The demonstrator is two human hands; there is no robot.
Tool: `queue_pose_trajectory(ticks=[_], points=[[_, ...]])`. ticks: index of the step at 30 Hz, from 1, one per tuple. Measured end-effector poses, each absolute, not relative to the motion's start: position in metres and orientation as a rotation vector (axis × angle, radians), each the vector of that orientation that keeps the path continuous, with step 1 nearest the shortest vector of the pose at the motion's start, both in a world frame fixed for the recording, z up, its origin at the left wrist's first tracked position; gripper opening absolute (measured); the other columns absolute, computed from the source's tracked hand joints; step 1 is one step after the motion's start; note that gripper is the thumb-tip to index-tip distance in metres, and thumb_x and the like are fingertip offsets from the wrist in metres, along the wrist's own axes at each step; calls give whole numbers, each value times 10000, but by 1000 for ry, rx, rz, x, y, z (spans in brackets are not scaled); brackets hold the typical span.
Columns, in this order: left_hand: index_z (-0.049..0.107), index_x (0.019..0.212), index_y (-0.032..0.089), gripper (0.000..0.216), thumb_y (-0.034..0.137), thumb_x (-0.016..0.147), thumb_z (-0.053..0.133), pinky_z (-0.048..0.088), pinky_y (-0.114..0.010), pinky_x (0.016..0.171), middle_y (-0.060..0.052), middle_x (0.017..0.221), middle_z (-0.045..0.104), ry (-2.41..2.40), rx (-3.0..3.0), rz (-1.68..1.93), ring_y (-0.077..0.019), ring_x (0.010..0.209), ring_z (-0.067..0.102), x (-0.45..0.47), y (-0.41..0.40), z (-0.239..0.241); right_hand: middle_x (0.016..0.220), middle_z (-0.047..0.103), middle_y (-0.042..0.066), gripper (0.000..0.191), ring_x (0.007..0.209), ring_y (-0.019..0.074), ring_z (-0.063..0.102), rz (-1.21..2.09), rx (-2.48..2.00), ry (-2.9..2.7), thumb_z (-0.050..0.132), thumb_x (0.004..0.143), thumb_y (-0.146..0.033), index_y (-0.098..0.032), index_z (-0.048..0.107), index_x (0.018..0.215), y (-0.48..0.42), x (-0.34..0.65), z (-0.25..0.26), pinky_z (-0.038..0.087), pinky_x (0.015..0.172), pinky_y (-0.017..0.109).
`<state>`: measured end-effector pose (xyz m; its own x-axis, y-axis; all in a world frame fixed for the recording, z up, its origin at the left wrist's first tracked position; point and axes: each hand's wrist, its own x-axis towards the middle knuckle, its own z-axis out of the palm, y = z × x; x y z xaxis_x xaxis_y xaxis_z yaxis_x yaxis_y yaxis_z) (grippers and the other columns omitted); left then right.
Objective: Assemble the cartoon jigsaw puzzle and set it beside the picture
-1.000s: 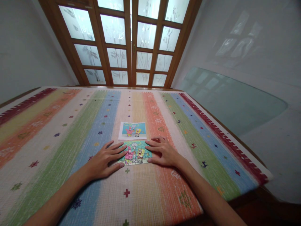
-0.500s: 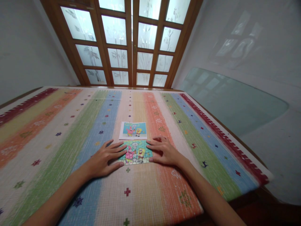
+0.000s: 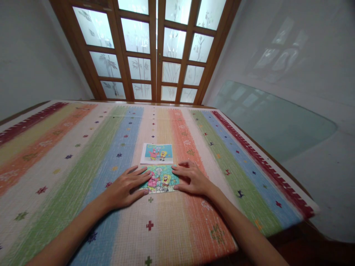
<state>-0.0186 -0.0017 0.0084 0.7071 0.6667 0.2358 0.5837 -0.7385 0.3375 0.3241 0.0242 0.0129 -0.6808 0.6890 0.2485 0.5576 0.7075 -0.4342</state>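
A small jigsaw puzzle [image 3: 161, 179] with cartoon figures on a teal ground lies flat on the striped tablecloth [image 3: 172, 229], its pieces joined. My left hand [image 3: 127, 186] rests at its left side, fingers stretched out, the tips touching that edge and covering a part of it. At the right side, my right hand [image 3: 192, 178] lies with its fingers apart and their tips on the puzzle's edge. Just beyond the puzzle is a printed picture card [image 3: 158, 153] with similar figures on it; neither hand touches the card.
The tablecloth covers a long table that reaches toward wooden doors [image 3: 154, 55] with frosted panes. A pale green glass-like panel [image 3: 271, 118] is by the wall on the right. The table's near right corner drops off beside my right forearm.
Both hands have shifted slightly inward against the puzzle's sides. The fingers of my left hand are a little closer together. The puzzle and card stay in place.
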Motion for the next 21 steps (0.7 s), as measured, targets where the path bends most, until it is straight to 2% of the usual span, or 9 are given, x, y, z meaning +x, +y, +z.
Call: queue_pose_trajectory(ticks=[3,6,11,15,21], points=[[416,1569,296,568,441,1037,554,379,-558,1204,-75,1511,563,1023,2669,561,-306,1399,532,-15,-4,6,1323,657,173,659,1232,339,551,481,-1027,-2481,781,856,-556,-213,648,1403,22,321,12,441,1059,565],[332,1607,294,623,464,1043,537,426,-536,1177,-83,1542,530,1063,2646,594,-326,1400,525,-13,-6,4,1317,602,188,775,1219,334,556,515,-1108,-2455,765,858,-579,-194,551,1495,20,318,13,457,1064,537],[203,1634,262,661,465,1065,471,425,-507,1175,-122,1608,440,1153,2635,634,-325,1429,486,-17,-6,7,1374,579,183,800,1274,324,516,591,-1119,-2409,712,920,-532,-205,404,1582,21,316,15,444,1099,522],[207,1625,233,650,438,1063,462,395,-527,1193,-144,1607,434,1204,2664,656,-331,1446,464,-24,-3,9,1492,543,159,784,1344,324,469,540,-1067,-2390,684,947,-503,-228,351,1601,22,317,15,406,1135,543],[266,1620,226,661,453,1043,496,400,-545,1190,-129,1616,425,1194,2759,661,-339,1451,457,-31,2,6,1595,454,146,694,1467,310,394,426,-1015,-2472,606,988,-530,-218,407,1575,19,316,15,348,1187,559]])
